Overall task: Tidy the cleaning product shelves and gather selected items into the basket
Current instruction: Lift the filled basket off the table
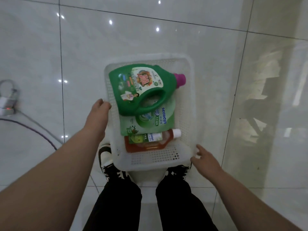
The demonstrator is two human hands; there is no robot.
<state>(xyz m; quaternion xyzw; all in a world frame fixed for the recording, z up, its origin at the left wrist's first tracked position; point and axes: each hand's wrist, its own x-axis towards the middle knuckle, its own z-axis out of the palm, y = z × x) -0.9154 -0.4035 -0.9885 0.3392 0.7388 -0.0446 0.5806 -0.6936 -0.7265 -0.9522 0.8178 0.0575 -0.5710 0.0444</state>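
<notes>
Basket point(187, 114), white and perforated, sits low over the tiled floor point(83, 47) just ahead of the person's shoes point(106, 157), holding a green detergent jug point(138, 90), a green refill pouch point(150, 124) and an amber bottle point(146, 145). The left hand point(100, 107) curls onto its left rim. The right hand point(205, 160) is spread, fingers loose, at the near right corner.

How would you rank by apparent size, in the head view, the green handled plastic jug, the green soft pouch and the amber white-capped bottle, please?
1. Green handled plastic jug, clearly largest.
2. Green soft pouch, partly under the jug.
3. Amber white-capped bottle, near the pouch's visible size; order unsure.
</notes>
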